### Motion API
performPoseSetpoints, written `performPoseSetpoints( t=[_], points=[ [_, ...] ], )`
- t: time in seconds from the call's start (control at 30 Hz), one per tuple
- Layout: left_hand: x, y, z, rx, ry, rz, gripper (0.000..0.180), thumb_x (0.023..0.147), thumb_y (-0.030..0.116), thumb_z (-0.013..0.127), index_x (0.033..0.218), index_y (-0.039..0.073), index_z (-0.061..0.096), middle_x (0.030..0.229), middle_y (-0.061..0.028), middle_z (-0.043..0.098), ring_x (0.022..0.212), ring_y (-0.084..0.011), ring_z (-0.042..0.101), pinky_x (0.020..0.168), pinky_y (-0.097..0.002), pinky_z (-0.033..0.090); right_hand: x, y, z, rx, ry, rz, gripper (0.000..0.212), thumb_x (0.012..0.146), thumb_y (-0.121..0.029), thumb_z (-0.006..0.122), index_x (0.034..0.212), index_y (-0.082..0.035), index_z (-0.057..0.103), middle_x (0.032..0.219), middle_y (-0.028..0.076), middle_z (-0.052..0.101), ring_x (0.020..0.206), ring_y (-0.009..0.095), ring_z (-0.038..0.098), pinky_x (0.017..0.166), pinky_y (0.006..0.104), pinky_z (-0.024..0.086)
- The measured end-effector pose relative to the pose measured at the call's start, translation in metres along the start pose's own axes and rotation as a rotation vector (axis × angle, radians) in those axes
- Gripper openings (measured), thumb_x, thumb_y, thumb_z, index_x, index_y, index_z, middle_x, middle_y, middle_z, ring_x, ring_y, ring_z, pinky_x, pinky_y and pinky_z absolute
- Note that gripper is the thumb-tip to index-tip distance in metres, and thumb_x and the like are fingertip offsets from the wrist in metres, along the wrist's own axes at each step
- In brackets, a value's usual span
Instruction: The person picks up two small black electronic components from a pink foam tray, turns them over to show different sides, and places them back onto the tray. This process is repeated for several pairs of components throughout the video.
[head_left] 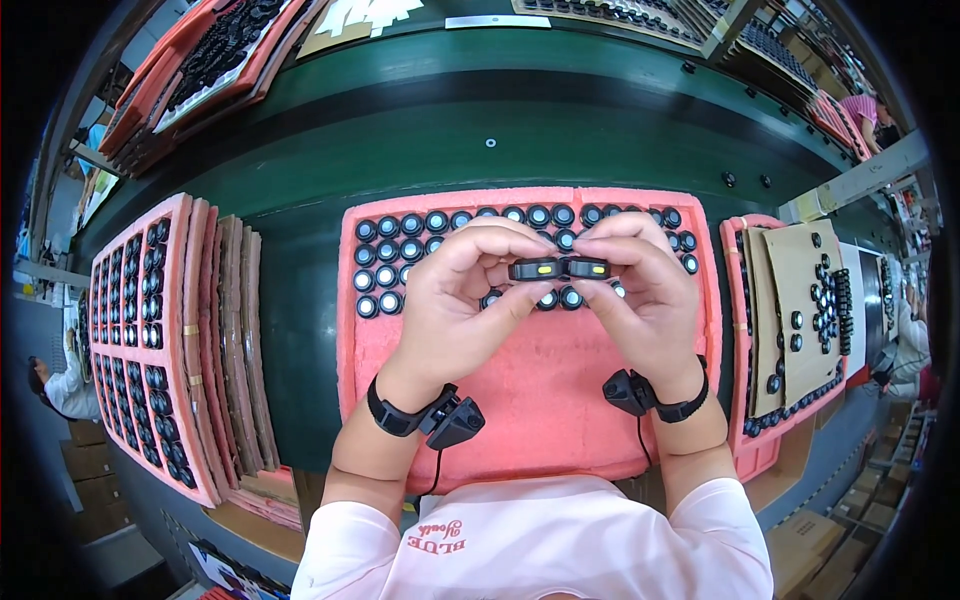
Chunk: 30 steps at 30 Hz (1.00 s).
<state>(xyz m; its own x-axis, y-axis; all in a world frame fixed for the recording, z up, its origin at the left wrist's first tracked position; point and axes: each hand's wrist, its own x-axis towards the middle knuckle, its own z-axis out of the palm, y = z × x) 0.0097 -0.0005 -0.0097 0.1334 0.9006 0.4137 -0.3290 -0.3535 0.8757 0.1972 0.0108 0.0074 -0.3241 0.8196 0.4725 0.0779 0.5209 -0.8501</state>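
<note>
Over a pink foam tray (530, 400), I hold two small black disc-shaped parts edge-on and side by side. Each has a yellow mark on its rim. My left hand (462, 300) pinches the left black part (522, 271) between thumb and fingers. The right black part (600, 270) is gripped the same way by my right hand (648, 295). Their inner ends meet or nearly meet. Rows of round black parts with pale centres (437, 222) fill the far half of the tray, partly hidden behind my hands. The tray's near half is bare pink foam.
Stacked foam trays of black parts (130, 340) stand on the left, beside brown cardboard sheets (240, 340). At right, loose black parts lie on cardboard (800, 300) over another tray. A green bench (400, 140) runs behind, with a small ring (490, 143) on it.
</note>
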Motion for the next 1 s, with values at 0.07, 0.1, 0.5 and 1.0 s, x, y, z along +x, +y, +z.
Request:
performPoseSetpoints(
  t=[0.07, 0.1, 0.5, 1.0],
  points=[
    [-0.001, 0.0, -0.002, 0.018, -0.016, 0.037, 0.03, 0.08, -0.014, 0.062, 0.107, -0.003, 0.059, 0.109, -0.0126, 0.057, 0.102, -0.018, 0.06, 0.084, -0.0292, 0.054, -0.002, -0.001, -0.002, -0.03, -0.021, -0.016, 0.03, 0.082, 0.006, 0.067, 0.11, 0.002, 0.061, 0.105, 0.009, 0.054, 0.096, 0.016, 0.055, 0.079, 0.0247, 0.048],
    [-0.002, -0.001, -0.002, 0.025, -0.025, 0.056, 0.031, 0.079, -0.016, 0.06, 0.108, -0.003, 0.059, 0.111, -0.0124, 0.057, 0.104, -0.0171, 0.06, 0.084, -0.0291, 0.053, -0.003, -0.001, -0.004, -0.063, -0.041, -0.03, 0.032, 0.082, 0.005, 0.067, 0.113, 0.002, 0.06, 0.105, 0.009, 0.054, 0.096, 0.015, 0.055, 0.079, 0.0246, 0.048],
    [-0.003, 0.003, 0.002, 0.396, 0.006, 0.22, 0.026, 0.078, -0.004, 0.069, 0.103, 0.002, 0.064, 0.087, -0.007, 0.059, 0.074, -0.0159, 0.053, 0.062, -0.0252, 0.044, -0.007, 0.008, -0.001, 0.061, -0.001, -0.107, 0.027, 0.086, 0.001, 0.066, 0.111, 0.002, 0.055, 0.106, 0.011, 0.055, 0.092, 0.015, 0.056, 0.076, 0.0255, 0.05],
    [-0.003, 0.002, 0.005, 0.368, 0.038, 0.16, 0.025, 0.079, -0.004, 0.069, 0.102, 0.003, 0.065, 0.091, -0.0066, 0.059, 0.076, -0.0139, 0.053, 0.063, -0.0237, 0.044, -0.006, 0.007, 0.0, 0.021, 0.002, -0.078, 0.022, 0.085, 0.002, 0.065, 0.106, 0.0, 0.058, 0.101, 0.01, 0.057, 0.089, 0.015, 0.057, 0.072, 0.0243, 0.051]
  ],
)
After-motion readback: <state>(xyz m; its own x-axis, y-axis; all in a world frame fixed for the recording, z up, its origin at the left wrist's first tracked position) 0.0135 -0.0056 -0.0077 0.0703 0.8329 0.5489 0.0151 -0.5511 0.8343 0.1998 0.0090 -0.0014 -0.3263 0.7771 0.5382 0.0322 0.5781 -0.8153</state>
